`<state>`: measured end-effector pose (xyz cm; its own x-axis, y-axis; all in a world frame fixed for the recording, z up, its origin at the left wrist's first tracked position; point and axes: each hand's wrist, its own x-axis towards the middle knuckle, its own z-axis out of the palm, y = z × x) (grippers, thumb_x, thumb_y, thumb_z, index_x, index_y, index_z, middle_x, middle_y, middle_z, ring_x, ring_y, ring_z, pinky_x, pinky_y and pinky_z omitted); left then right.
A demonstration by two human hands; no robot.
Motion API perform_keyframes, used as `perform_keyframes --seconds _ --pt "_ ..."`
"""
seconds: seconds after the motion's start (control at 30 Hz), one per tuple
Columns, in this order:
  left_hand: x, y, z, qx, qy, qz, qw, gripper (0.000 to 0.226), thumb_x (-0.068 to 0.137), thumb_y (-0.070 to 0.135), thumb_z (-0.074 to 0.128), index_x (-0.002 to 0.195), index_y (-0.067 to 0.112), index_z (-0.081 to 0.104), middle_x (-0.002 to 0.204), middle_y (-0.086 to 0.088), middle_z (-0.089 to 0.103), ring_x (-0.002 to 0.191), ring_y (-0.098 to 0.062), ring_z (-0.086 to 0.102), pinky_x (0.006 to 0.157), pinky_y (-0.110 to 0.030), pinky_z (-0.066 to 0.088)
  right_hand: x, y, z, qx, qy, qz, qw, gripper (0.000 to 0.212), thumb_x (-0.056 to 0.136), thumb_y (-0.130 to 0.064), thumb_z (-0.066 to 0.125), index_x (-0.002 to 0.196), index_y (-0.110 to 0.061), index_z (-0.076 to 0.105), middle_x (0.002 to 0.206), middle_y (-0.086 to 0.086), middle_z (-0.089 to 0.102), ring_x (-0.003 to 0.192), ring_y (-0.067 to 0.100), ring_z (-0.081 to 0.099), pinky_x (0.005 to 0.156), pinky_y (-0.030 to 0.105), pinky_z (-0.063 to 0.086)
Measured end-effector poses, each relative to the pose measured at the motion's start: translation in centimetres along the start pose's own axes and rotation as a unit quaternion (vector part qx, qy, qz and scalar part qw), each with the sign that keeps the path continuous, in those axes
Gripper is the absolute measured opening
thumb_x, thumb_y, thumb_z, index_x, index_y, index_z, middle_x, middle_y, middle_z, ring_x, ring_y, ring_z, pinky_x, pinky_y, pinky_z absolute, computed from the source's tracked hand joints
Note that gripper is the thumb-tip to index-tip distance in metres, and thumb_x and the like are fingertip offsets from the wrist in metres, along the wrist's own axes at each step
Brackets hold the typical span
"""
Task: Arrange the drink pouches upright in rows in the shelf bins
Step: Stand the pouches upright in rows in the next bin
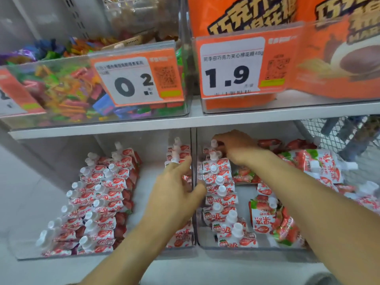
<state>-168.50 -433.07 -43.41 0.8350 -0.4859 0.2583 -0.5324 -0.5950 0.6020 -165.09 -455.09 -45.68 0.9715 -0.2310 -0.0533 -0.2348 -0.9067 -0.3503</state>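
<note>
R hand point(232, 148) fingertips hidden among pouches point(218, 182); small price tag point(135, 79) text blurred; orange bags point(287, 17) cut off.

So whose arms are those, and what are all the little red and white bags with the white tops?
The arms belong to a person wearing a camera on their head, so you see what they see, looking down at a shop shelf. There is only this one picture.

The little bags are strawberry drink pouches with white screw caps. They sit in clear bins. The left bin has tidy rows of them. The right bin has one neat row, plus a messy pile still lying flat.

The right hand reaches to the back of that row, its fingers curled around a pouch top. The left hand is open, resting by the divider between the bins.

Above are sweets and orange price tags.
</note>
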Motion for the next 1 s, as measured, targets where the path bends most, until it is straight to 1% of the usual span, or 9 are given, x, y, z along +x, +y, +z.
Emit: perform_keyframes --seconds 0.17,0.3,0.37,0.43,0.57,0.7,0.8,0.9,1.0 --pt "0.3 -0.5 0.1 -0.012 0.004 0.001 1.000 0.059 0.082 0.035 0.065 0.138 0.027 0.051 0.102 0.003 0.058 0.078 -0.009 0.060 0.071 -0.020 0.043 1.3 1.5 0.4 0.035 -0.031 -0.001 0.999 0.029 0.097 -0.011 0.056 0.110 -0.033 0.070 0.123 -0.001 0.069 0.108 0.022 0.064 0.095 0.036 0.050" --pt "0.0 -0.7 0.2 -0.018 0.011 0.004 1.000 0.066 0.083 0.040 0.063 0.144 0.027 0.043 0.101 0.006 0.056 0.078 -0.006 0.053 0.069 -0.015 0.036 -1.5 2.0 -0.7 0.209 -0.005 0.033 0.977 0.026 0.101 -0.026 0.054 0.120 -0.016 0.070 0.124 0.004 0.068 0.110 0.019 0.062 0.092 0.033 0.048" --pt "0.1 -0.7 0.1 -0.022 0.008 0.008 1.000 0.068 0.085 0.043 0.061 0.147 0.026 0.039 0.103 0.006 0.055 0.078 -0.005 0.052 0.070 -0.014 0.035 -3.3 1.9 -0.6 0.292 0.014 0.073 0.954 0.033 0.101 -0.030 0.055 0.130 -0.017 0.062 0.129 0.002 0.063 0.114 0.019 0.060 0.101 0.036 0.048" --pt "0.1 -0.5 0.0 -0.020 0.009 0.010 1.000 0.068 0.085 0.042 0.061 0.147 0.024 0.039 0.103 0.006 0.053 0.075 -0.004 0.052 0.070 -0.014 0.035 -4.5 0.9 -0.1 0.368 -0.045 0.095 0.924 0.034 0.100 -0.039 0.054 0.130 -0.025 0.059 0.128 0.001 0.064 0.115 0.021 0.061 0.104 0.043 0.048" --pt "0.0 -0.1 0.2 -0.011 0.026 0.007 1.000 0.056 0.084 0.035 0.063 0.138 0.023 0.052 0.096 0.001 0.056 0.079 -0.013 0.054 0.072 -0.022 0.041 -5.1 -0.3 1.1 0.232 -0.026 0.071 0.970 0.043 0.101 -0.048 0.043 0.114 -0.015 0.067 0.109 0.016 0.071 0.104 0.029 0.066 0.097 0.048 0.050" --pt "0.2 0.2 0.6 -0.012 0.042 0.009 0.999 0.035 0.081 0.027 0.064 0.114 0.019 0.065 0.085 0.001 0.056 0.071 -0.018 0.058 0.068 -0.033 0.049 -6.1 -1.1 1.2 0.352 -0.071 0.049 0.932 0.033 0.100 -0.032 0.055 0.132 -0.023 0.058 0.128 -0.002 0.066 0.119 0.015 0.060 0.110 0.042 0.043" --pt "0.3 0.0 0.6 -0.012 0.047 0.007 0.999 0.042 0.081 0.029 0.063 0.122 0.023 0.063 0.081 0.005 0.052 0.071 -0.016 0.057 0.064 -0.028 0.042 -6.9 -2.5 0.5 0.322 -0.097 0.073 0.939 0.042 0.097 -0.036 0.058 0.136 -0.022 0.050 0.125 -0.003 0.063 0.112 0.016 0.061 0.104 0.040 0.047" --pt "0.3 -0.4 0.6 -0.003 0.044 -0.006 0.999 0.057 0.082 0.034 0.061 0.137 0.023 0.054 0.091 0.000 0.057 0.073 -0.014 0.055 0.063 -0.021 0.033 -9.0 -4.1 -1.0 0.207 -0.166 0.164 0.950 0.059 0.094 -0.054 0.055 0.130 -0.008 0.050 0.109 0.008 0.063 0.087 0.026 0.069 0.080 0.043 0.060" --pt "0.1 -0.3 0.7 -0.007 0.037 -0.015 0.999 0.059 0.082 0.033 0.060 0.139 0.023 0.052 0.091 0.000 0.053 0.070 -0.010 0.050 0.063 -0.018 0.031 -11.2 -5.4 -2.0 0.231 -0.218 0.201 0.927 0.066 0.097 -0.056 0.048 0.142 -0.009 0.042 0.136 0.014 0.053 0.093 0.037 0.070 0.077 0.048 0.061"
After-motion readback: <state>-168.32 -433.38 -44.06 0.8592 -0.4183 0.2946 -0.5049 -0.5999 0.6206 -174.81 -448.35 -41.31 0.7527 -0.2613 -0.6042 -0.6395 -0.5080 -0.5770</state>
